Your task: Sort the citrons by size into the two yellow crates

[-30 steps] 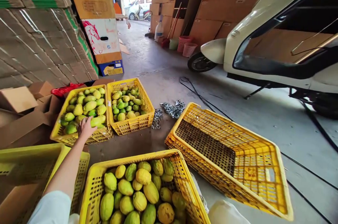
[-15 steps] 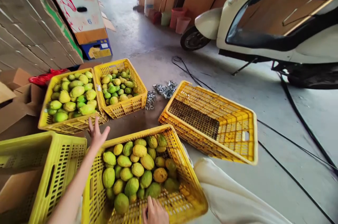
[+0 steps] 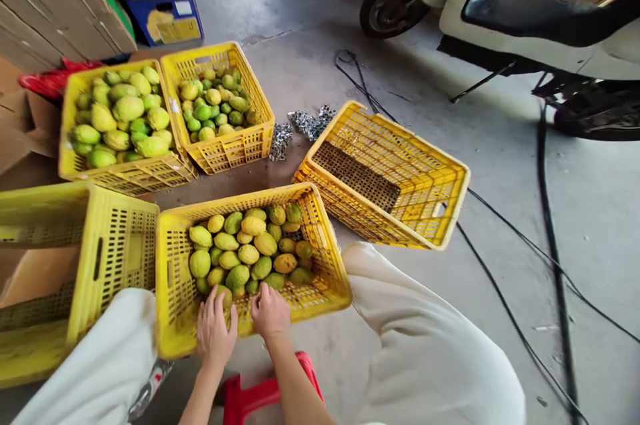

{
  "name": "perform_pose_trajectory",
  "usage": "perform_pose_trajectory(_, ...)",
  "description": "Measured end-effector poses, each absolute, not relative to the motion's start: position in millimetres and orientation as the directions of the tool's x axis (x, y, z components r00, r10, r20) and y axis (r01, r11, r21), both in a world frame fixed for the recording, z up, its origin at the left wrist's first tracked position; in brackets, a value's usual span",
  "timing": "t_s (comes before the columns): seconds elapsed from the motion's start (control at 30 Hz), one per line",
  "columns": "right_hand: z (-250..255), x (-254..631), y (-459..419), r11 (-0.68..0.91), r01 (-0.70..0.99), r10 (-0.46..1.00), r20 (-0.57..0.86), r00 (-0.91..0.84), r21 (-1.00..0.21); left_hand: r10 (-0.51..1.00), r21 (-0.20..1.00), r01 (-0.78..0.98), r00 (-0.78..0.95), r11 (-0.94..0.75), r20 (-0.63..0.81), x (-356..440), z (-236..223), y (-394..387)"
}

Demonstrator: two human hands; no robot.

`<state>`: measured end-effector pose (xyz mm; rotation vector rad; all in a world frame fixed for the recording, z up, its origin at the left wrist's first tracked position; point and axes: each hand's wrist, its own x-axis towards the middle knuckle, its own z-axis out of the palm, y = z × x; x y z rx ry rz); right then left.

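Note:
In front of me a yellow plastic crate point(image 3: 170, 265) holds many green and yellow lemons point(image 3: 249, 253), mostly toward its far side. My left hand point(image 3: 217, 330) reaches over the near rim, its fingers stretched and the thumb apart, touching a green lemon point(image 3: 226, 294) at the near left of the pile. Beside it on the right, my right hand point(image 3: 271, 313) has its fingers curled at the near edge of the lemons. What lies under those fingertips, if anything, is hidden.
Two more lemon-filled crates, a left one point(image 3: 80, 91) and a right one point(image 3: 265, 125), stand beyond. A tilted yellow crate point(image 3: 440, 198) lies right, a yellow-green crate point(image 3: 125, 245) left. A red stool point(image 3: 255, 395), black cables point(image 3: 547, 211) and a scooter point(image 3: 525, 45) are also here.
My left hand has come back from near the far left crate to the near side of the front crate. My right hand stays by the lemons. The view has tilted down.

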<state>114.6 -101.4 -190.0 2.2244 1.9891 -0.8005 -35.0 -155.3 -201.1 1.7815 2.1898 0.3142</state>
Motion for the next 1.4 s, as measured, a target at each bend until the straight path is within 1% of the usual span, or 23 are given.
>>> perform_pose_trajectory(0.1, -179.1, 113.8, -95.5, -0.205, 0.938, 0.883, -0.467, 0.053, -0.28, 0.978, 0.295, 0.933, -0.186, 0.205, -0.091, -30.7, -194.1, -146.4)
perform_pose_trajectory(0.2, -174.4, 113.8, -93.9, -0.206, 0.938, 0.877, -0.478, 0.05, -0.28, 0.971, 0.24, 0.942, -0.215, 0.234, -0.105, -27.4, -189.5, -144.2)
perform_pose_trajectory(0.33, -173.6, 113.8, -94.5, -0.208, 0.938, 0.867, -0.497, 0.046, -0.276, 0.963, 0.2, 0.946, -0.232, 0.256, -0.135, -25.0, -188.4, -144.4)
perform_pose_trajectory(0.47, -172.5, 114.9, -92.3, -0.199, 0.944, 0.842, -0.539, 0.026, -0.264, 0.951, 0.19, 0.944, -0.232, 0.27, -0.203, -24.1, -187.9, -142.2)
perform_pose_trajectory(0.63, -167.3, 120.2, -86.9, -0.085, 0.955, 0.817, -0.569, -0.097, -0.285, 0.92, 0.184, 0.933, -0.245, 0.309, -0.305, -22.0, -184.8, -138.6)
perform_pose_trajectory(0.8, -166.4, 123.8, -83.7, -0.06, 0.971, 0.771, -0.628, -0.103, -0.232, 0.886, 0.19, 0.917, -0.26, 0.351, -0.384, -17.3, -178.9, -134.7)
perform_pose_trajectory(0.97, -181.0, 124.9, -80.4, 0.006, 0.975, 0.68, -0.714, -0.166, -0.222, 0.86, 0.216, 0.896, -0.266, 0.387, -0.436, -14.1, -175.2, -133.1)
perform_pose_trajectory(1.03, -187.9, 122.0, -75.5, 0.066, 0.97, 0.652, -0.726, -0.219, -0.234, 0.85, 0.224, 0.893, -0.255, 0.39, -0.46, -12.7, -175.2, -133.1)
perform_pose_trajectory(1.07, -191.1, 119.3, -71.6, 0.125, 0.96, 0.652, -0.708, -0.27, -0.251, 0.846, 0.228, 0.893, -0.248, 0.389, -0.473, -12.0, -175.2, -133.0)
perform_pose_trajectory(1.13, -197.2, 112.1, -61.0, 0.298, 0.905, 0.648, -0.631, -0.426, -0.305, 0.83, 0.227, 0.89, -0.24, 0.395, -0.503, -10.3, -175.0, -132.4)
perform_pose_trajectory(1.17, -200.5, 107.9, -54.8, 0.402, 0.851, 0.619, -0.585, -0.524, -0.337, 0.82, 0.222, 0.888, -0.241, 0.402, -0.518, -9.5, -174.6, -132.0)
perform_pose_trajectory(1.23, -207.6, 99.9, -42.0, 0.571, 0.722, 0.509, -0.521, -0.685, -0.391, 0.803, 0.214, 0.884, -0.246, 0.416, -0.543, -7.9, -173.6, -131.2)
perform_pose_trajectory(1.3, -215.2, 93.7, -31.4, 0.656, 0.626, 0.404, -0.503, -0.764, -0.422, 0.793, 0.212, 0.88, -0.251, 0.426, -0.555, -6.5, -172.4, -130.8)
perform_pose_trajectory(1.33, -219.0, 91.5, -27.6, 0.675, 0.601, 0.375, -0.504, -0.778, -0.427, 0.791, 0.213, 0.878, -0.25, 0.429, -0.559, -5.9, -172.0, -130.8)
perform_pose_trajectory(1.4, -225.8, 88.2, -23.0, 0.688, 0.59, 0.361, -0.506, -0.783, -0.422, 0.787, 0.216, 0.875, -0.252, 0.434, -0.563, -5.0, -171.6, -131.1)
